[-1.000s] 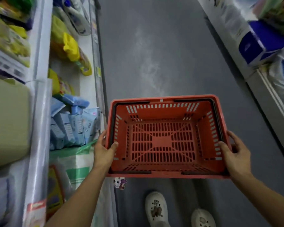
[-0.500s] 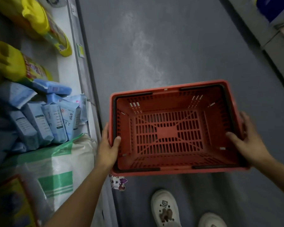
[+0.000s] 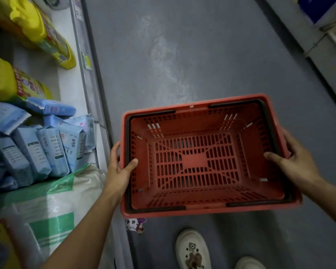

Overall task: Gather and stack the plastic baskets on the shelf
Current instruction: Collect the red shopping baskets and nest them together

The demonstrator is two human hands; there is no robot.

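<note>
- My left hand [image 3: 118, 171] grips the left short side of the red basket [image 3: 200, 158], thumb hooked over the rim and inside, fingers hidden beneath.
- My right hand [image 3: 293, 164] clasps the opposite short side the same way, thumb over the rim.
- The basket is empty, held level in the air over the grey floor [image 3: 182, 55], mouth up, black handles folded down along its long rims.
- Left of the basket is a shelf [image 3: 70, 90] crowded with blue packets [image 3: 52, 148], yellow bags [image 3: 33, 33] and a green-and-white sack [image 3: 52, 206]; I see no free spot there.
- My shoes [image 3: 192, 251] show just below the basket.
- I judge this the carrying step: one basket gathered, no other basket or stack in sight.
- Next I would need to find the stacking place, line the basket up square above it and lower it, both hands letting go only once it is seated.
</note>
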